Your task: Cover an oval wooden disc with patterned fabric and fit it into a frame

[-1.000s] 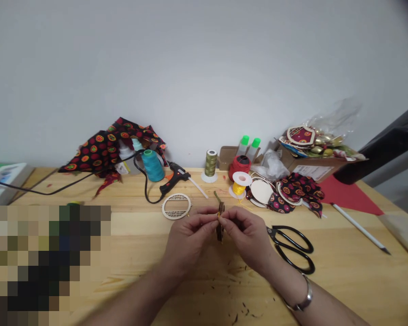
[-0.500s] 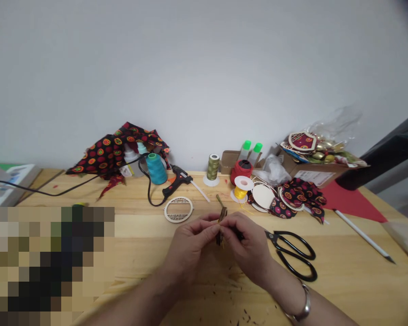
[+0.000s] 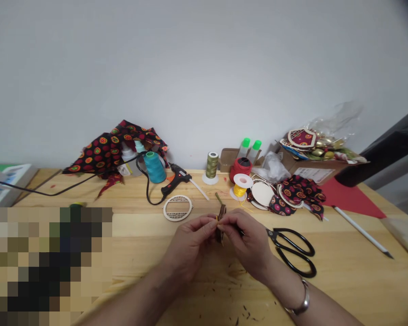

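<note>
My left hand (image 3: pixel 192 237) and my right hand (image 3: pixel 246 240) meet above the front middle of the table, fingertips pinched together. Between them stands a small, thin brown piece (image 3: pixel 222 212), seen nearly edge-on, its kind unclear. A bit of yellow thread (image 3: pixel 217 218) shows at the fingertips, and its tail hangs below them. Both hands are closed on the piece and thread; the fingers hide much of it. Black-handled scissors (image 3: pixel 294 251) lie just right of my right hand, their blades partly hidden by it. An oval wooden lattice frame (image 3: pixel 166 208) lies beyond my left hand.
A black glue gun (image 3: pixel 175 179), teal thread cone (image 3: pixel 154 167), olive spool (image 3: pixel 212 165) and yellow spool (image 3: pixel 241 188) stand toward the wall. Patterned fabric (image 3: pixel 102 151) is heaped at left. At right are a full cardboard box (image 3: pixel 313 172) and a white pencil (image 3: pixel 360 231).
The view has shifted slightly. My fingertips have moved a little on the brown piece, and more yellow thread shows beside my left fingers. Both hands keep their pinch.
</note>
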`<state>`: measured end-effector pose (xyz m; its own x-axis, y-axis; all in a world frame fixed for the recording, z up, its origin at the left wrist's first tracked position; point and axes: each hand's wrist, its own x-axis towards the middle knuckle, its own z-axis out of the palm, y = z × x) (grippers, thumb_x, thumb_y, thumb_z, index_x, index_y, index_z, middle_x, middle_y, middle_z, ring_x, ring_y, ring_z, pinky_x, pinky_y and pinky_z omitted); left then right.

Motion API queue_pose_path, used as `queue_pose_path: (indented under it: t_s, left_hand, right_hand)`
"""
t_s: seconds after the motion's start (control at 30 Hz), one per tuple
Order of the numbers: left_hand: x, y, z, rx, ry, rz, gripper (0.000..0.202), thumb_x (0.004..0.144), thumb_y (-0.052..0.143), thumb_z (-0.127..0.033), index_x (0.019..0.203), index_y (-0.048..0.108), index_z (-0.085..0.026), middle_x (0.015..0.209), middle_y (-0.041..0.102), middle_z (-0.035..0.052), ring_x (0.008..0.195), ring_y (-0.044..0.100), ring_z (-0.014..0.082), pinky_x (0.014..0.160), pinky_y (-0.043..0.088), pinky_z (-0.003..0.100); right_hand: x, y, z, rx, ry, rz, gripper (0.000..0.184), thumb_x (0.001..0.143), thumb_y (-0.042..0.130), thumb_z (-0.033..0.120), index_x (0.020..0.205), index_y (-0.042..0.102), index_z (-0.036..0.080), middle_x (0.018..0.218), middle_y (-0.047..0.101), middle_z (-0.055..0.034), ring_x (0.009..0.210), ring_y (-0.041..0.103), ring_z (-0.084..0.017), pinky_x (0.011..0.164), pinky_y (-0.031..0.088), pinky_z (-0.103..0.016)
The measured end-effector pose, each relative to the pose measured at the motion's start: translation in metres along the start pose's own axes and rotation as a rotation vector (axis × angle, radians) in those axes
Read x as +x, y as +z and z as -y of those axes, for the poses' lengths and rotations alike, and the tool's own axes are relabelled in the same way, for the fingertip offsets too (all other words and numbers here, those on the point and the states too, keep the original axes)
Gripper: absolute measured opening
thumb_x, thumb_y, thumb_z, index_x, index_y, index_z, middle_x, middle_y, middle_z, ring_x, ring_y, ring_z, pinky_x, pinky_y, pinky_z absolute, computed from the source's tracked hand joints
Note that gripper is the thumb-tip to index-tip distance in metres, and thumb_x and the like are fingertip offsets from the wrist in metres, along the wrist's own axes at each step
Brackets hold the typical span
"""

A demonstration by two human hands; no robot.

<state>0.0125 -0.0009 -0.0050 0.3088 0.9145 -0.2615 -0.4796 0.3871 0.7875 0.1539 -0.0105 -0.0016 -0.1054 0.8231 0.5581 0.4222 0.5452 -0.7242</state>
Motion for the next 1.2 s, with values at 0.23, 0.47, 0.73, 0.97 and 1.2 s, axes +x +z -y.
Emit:
queue_pose_path:
  t_s: [0.23, 0.47, 0.73, 0.97, 1.2]
  left_hand:
    - [-0.001, -0.003, -0.007, 0.249, 0.081, 0.057, 0.014, 0.072, 0.068, -0.028, 0.067, 0.072, -0.015, 0.087, 0.063, 0.0038, 0.072, 0.053, 0.0128, 0.065, 0.041, 0.022]
    - [0.000, -0.004, -0.016, 0.449, 0.091, 0.070, 0.010, 0.072, 0.067, -0.024, 0.068, 0.073, -0.017, 0.078, 0.062, 0.0020, 0.062, 0.050, 0.0103, 0.058, 0.041, 0.021]
    - [-0.002, -0.002, -0.016, 0.389, 0.110, 0.118, 0.011, 0.075, 0.065, -0.022, 0.070, 0.073, -0.015, 0.098, 0.055, 0.0052, 0.082, 0.057, 0.0161, 0.070, 0.049, 0.026]
    - [-0.004, 0.002, -0.019, 0.400, 0.128, 0.059, 0.011, 0.071, 0.068, -0.022, 0.063, 0.072, -0.015, 0.095, 0.054, 0.0039, 0.076, 0.059, 0.0145, 0.067, 0.053, 0.027]
    - [-0.004, 0.003, -0.019, 0.489, 0.164, 0.018, 0.010, 0.070, 0.067, -0.021, 0.063, 0.071, -0.015, 0.091, 0.058, 0.0040, 0.076, 0.060, 0.0144, 0.065, 0.053, 0.024]
  right_hand:
    - [0.003, -0.004, -0.002, 0.006, 0.016, 0.017, 0.012, 0.079, 0.058, 0.010, 0.080, 0.061, 0.022, 0.071, 0.060, 0.0001, 0.065, 0.056, -0.013, 0.060, 0.046, -0.025]
    - [0.006, -0.010, -0.008, 0.087, 0.030, 0.162, 0.035, 0.079, 0.060, 0.009, 0.109, 0.064, 0.028, 0.077, 0.060, -0.0004, 0.073, 0.057, -0.014, 0.068, 0.048, -0.026]
    - [0.006, -0.008, -0.009, 0.191, 0.090, 0.080, 0.014, 0.075, 0.065, 0.012, 0.082, 0.070, 0.023, 0.073, 0.062, -0.0004, 0.068, 0.059, -0.013, 0.062, 0.048, -0.025]
    - [0.007, -0.007, -0.009, 0.194, 0.172, 0.035, 0.010, 0.072, 0.066, 0.011, 0.070, 0.067, 0.021, 0.067, 0.063, 0.0013, 0.063, 0.057, -0.013, 0.061, 0.046, -0.025]
    - [0.009, -0.008, -0.007, 0.196, 0.184, 0.037, 0.009, 0.073, 0.065, 0.014, 0.066, 0.065, 0.020, 0.063, 0.061, 0.0012, 0.061, 0.056, -0.012, 0.059, 0.044, -0.024]
